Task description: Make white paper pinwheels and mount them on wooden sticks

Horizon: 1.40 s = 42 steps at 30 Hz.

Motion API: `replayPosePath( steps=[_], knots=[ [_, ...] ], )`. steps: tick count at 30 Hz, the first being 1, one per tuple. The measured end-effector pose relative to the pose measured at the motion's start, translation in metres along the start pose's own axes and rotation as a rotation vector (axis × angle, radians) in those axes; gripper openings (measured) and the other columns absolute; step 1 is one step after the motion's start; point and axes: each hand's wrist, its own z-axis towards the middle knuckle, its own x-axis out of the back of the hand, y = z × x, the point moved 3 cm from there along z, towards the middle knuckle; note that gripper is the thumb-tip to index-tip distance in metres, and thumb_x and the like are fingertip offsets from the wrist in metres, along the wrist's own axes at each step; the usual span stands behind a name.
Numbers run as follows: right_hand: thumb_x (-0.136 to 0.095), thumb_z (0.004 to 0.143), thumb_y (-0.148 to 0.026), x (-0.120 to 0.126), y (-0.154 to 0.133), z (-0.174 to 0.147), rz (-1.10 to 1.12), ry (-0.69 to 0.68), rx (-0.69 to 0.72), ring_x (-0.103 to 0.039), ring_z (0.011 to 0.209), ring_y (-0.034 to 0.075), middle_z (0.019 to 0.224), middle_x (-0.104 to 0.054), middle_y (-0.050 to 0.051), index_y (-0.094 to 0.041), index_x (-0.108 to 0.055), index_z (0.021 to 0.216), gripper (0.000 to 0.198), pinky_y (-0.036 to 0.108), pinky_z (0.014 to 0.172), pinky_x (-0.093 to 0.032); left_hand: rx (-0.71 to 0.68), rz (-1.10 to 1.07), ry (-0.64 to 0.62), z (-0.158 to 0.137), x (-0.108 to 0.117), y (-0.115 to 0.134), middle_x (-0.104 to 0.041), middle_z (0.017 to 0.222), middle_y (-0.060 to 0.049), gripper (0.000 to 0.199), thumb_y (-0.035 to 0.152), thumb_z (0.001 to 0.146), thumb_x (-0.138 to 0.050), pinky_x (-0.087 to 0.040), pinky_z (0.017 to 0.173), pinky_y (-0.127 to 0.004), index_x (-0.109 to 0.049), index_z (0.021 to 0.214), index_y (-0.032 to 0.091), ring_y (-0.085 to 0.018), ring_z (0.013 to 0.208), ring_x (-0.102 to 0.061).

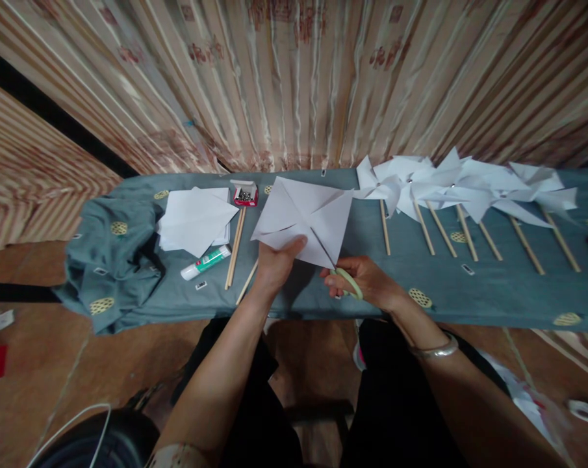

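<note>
A white square paper sheet (pixel 286 201) is held up over the table, with slits running from its corners toward the middle. My left hand (pixel 277 263) pinches its near edge, thumb on top. In my right hand (pixel 362 279) is a pair of scissors with pale green handles (pixel 351 284). Their blades are at the paper's near right corner, in line with a slit there. Left of the paper lie several wooden sticks (pixel 236 250), a small red box of metal pins (pixel 245 194) and a green and white glue stick (pixel 206 262).
A stack of white paper (pixel 193 221) lies on the left of the cloth-covered table (pixel 396 240). Several white paper pinwheels (pixel 464 185) on sticks line the right side. A pleated curtain (pixel 294 84) hangs behind. A black round seat (pixel 113 442) stands at lower left.
</note>
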Motion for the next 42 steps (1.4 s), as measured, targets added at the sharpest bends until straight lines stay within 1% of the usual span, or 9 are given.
replayPosePath(
  steps=[3,10,14,20,23,27,33,42],
  knots=[
    [-0.087,0.049,-0.057,-0.0007,-0.0005,0.0003,0.020,0.017,-0.008,-0.056,0.053,0.010,0.057,-0.064,0.000,-0.016,-0.070,0.072,0.050,0.022,0.050,-0.040,-0.002,0.020,-0.005,-0.0019,-0.0008,0.0020,-0.075,0.100,-0.009,0.047,0.025,0.063,-0.077,-0.052,0.091,-0.038,-0.067,0.108,0.015,-0.024,0.096,-0.068],
    [-0.085,0.054,-0.058,0.0011,0.0018,0.0019,-0.033,0.005,0.039,-0.052,0.051,0.009,0.055,-0.064,0.000,-0.016,-0.072,0.072,0.047,0.022,0.048,-0.039,0.006,0.048,-0.007,-0.0028,0.0004,0.0030,-0.074,0.101,-0.009,0.046,0.026,0.063,-0.077,-0.052,0.090,-0.038,-0.067,0.107,0.015,-0.023,0.095,-0.068],
    [-0.084,0.054,-0.059,0.0014,0.0013,0.0024,-0.040,0.004,0.045,-0.051,0.050,0.009,0.054,-0.063,0.000,-0.015,-0.072,0.072,0.049,0.022,0.047,-0.038,0.003,0.043,-0.004,-0.0029,0.0011,0.0024,-0.075,0.099,-0.009,0.048,0.026,0.063,-0.077,-0.052,0.090,-0.039,-0.067,0.108,0.015,-0.024,0.095,-0.068],
    [-0.085,0.052,-0.059,-0.0005,0.0004,0.0027,-0.026,0.021,0.029,-0.052,0.049,0.009,0.054,-0.064,0.000,-0.015,-0.071,0.070,0.049,0.022,0.047,-0.038,0.014,0.036,-0.007,-0.0042,0.0008,0.0029,-0.074,0.103,-0.010,0.048,0.026,0.064,-0.078,-0.051,0.092,-0.039,-0.066,0.109,0.015,-0.024,0.098,-0.068],
    [-0.084,0.054,-0.058,-0.0005,0.0025,0.0040,-0.032,0.023,0.044,-0.052,0.049,0.009,0.055,-0.064,0.001,-0.015,-0.070,0.067,0.047,0.022,0.047,-0.037,0.025,0.053,-0.007,-0.0046,0.0012,0.0027,-0.074,0.101,-0.009,0.047,0.026,0.064,-0.078,-0.052,0.091,-0.039,-0.066,0.108,0.015,-0.024,0.096,-0.068],
    [-0.083,0.057,-0.057,0.0003,0.0053,0.0055,-0.033,0.009,0.055,-0.052,0.050,0.010,0.056,-0.063,0.001,-0.015,-0.070,0.069,0.045,0.022,0.047,-0.037,0.027,0.036,-0.012,-0.0042,0.0014,0.0008,-0.074,0.102,-0.009,0.045,0.027,0.064,-0.078,-0.051,0.093,-0.039,-0.067,0.106,0.015,-0.023,0.098,-0.068],
    [-0.084,0.054,-0.059,-0.0005,0.0029,0.0052,-0.042,0.025,0.046,-0.050,0.049,0.010,0.054,-0.062,0.001,-0.016,-0.072,0.071,0.048,0.023,0.046,-0.035,0.032,0.037,0.026,-0.0043,0.0020,0.0013,-0.074,0.104,-0.009,0.047,0.025,0.063,-0.079,-0.051,0.094,-0.040,-0.067,0.107,0.015,-0.024,0.097,-0.069],
    [-0.083,0.056,-0.057,-0.0010,0.0007,0.0057,-0.050,0.027,0.068,-0.051,0.049,0.010,0.053,-0.062,0.001,-0.016,-0.067,0.063,0.045,0.023,0.047,-0.036,0.031,0.043,-0.005,-0.0057,0.0017,0.0034,-0.074,0.107,-0.010,0.045,0.024,0.064,-0.078,-0.050,0.097,-0.041,-0.067,0.107,0.015,-0.025,0.100,-0.068]
  ],
)
